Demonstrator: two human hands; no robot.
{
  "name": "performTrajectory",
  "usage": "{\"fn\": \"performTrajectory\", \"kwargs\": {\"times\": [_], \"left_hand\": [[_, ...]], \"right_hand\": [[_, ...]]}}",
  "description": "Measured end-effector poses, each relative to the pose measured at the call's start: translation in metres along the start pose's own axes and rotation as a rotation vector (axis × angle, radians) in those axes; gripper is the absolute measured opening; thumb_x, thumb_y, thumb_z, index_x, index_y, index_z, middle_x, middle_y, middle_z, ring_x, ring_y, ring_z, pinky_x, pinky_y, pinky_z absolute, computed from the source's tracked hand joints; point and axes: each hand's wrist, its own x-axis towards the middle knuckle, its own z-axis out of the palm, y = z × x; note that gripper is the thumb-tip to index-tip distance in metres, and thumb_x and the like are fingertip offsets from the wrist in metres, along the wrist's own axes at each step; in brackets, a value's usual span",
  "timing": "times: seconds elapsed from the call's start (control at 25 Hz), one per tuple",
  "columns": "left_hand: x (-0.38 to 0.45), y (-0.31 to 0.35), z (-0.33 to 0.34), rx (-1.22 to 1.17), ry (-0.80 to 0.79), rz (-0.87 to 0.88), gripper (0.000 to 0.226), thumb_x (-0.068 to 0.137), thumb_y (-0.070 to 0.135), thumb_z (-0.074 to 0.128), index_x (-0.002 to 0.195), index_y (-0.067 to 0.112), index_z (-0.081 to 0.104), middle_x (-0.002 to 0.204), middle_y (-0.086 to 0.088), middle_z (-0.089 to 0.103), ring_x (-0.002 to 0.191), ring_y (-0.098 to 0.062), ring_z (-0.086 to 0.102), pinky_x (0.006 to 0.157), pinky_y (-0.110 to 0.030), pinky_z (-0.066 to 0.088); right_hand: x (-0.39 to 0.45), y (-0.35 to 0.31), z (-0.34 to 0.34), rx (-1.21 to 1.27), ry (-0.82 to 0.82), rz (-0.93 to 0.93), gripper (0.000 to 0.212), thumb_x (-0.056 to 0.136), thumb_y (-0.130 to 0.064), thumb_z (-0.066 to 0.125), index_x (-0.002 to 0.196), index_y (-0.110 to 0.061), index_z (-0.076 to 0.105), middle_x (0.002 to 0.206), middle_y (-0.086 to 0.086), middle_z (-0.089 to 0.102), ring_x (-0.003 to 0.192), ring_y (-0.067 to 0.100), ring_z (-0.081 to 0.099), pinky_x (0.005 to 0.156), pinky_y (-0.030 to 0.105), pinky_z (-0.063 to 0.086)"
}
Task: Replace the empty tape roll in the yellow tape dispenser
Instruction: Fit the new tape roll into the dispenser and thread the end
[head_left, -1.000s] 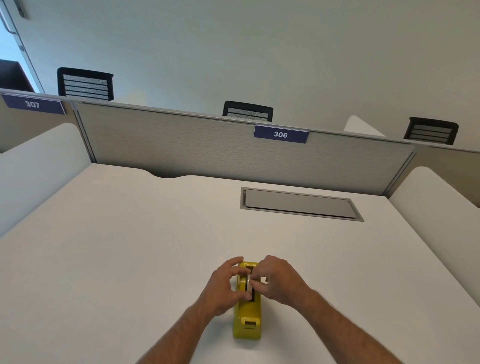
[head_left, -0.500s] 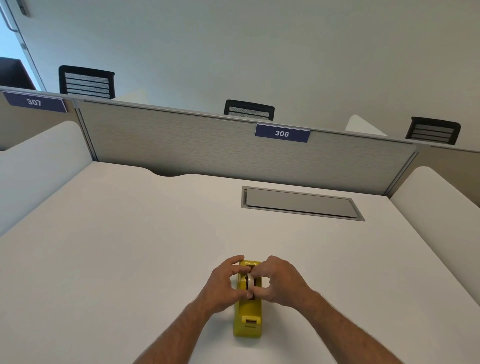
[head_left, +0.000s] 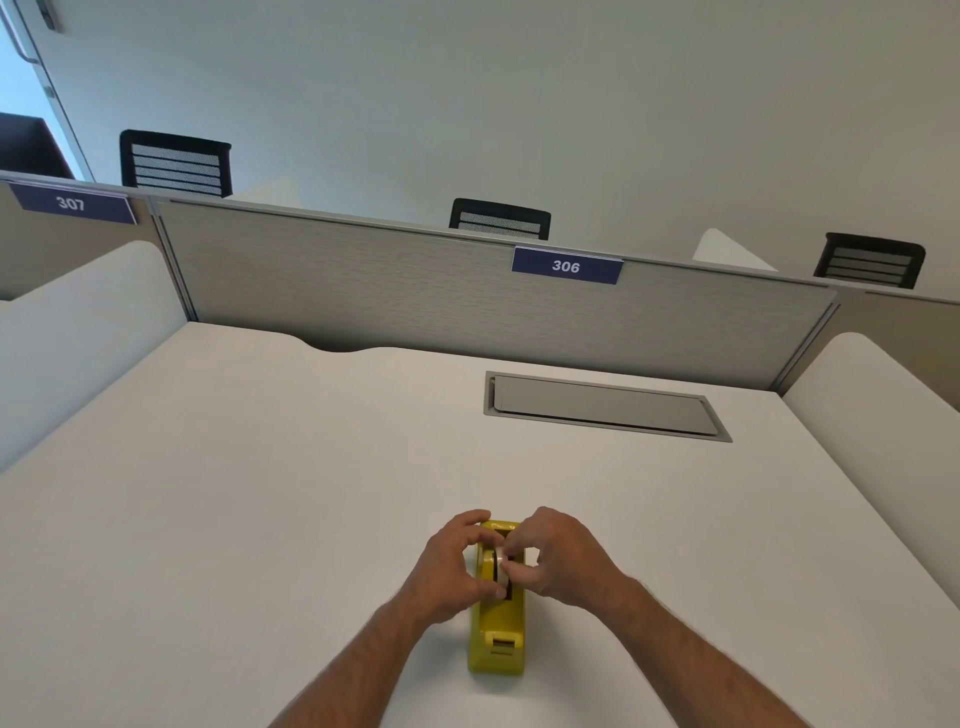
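The yellow tape dispenser (head_left: 496, 631) lies on the white desk (head_left: 260, 493) near its front edge, cutter end toward me. A pale tape roll (head_left: 500, 569) sits in its slot, mostly covered by fingers. My left hand (head_left: 449, 566) wraps the dispenser's left side, thumb and fingertips on the roll. My right hand (head_left: 563, 558) comes in from the right and pinches the roll from that side. Whether the roll is full or empty is hidden.
A grey cable hatch (head_left: 605, 405) is set into the desk behind the dispenser. A grey partition with a label reading 306 (head_left: 566, 266) closes the back. White side panels (head_left: 883, 415) flank the desk. Black chair backs (head_left: 498, 218) show beyond.
Both hands stay on the roll in the dispenser; the fingers shift slightly around it. The dispenser has not moved on the desk.
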Motion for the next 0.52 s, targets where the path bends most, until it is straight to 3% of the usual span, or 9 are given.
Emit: {"fn": "performTrajectory", "kwargs": {"times": [0.2, 0.52], "left_hand": [[0.0002, -0.0032, 0.0016, 0.018, 0.014, 0.010, 0.056, 0.062, 0.029, 0.091, 0.112, 0.038, 0.067, 0.146, 0.017, 0.043, 0.133, -0.010, 0.042, 0.106, -0.039, 0.046], [-0.0010, -0.0031, 0.0019, 0.035, 0.017, 0.016, 0.056, 0.065, 0.029, 0.090, 0.115, 0.037, 0.067, 0.147, 0.015, 0.043, 0.134, -0.013, 0.042, 0.107, -0.044, 0.047]], "right_hand": [[-0.0049, 0.0012, 0.0014, -0.003, -0.007, -0.027, 0.032, 0.080, -0.047, 0.061, 0.100, -0.028, 0.077, 0.091, -0.012, 0.076, 0.081, 0.009, 0.057, 0.064, 0.029, 0.053], [-0.0007, 0.0022, 0.0016, 0.003, -0.017, -0.024, 0.015, 0.087, -0.033, 0.064, 0.090, -0.027, 0.078, 0.085, -0.012, 0.077, 0.078, 0.009, 0.055, 0.066, 0.036, 0.053]]}}
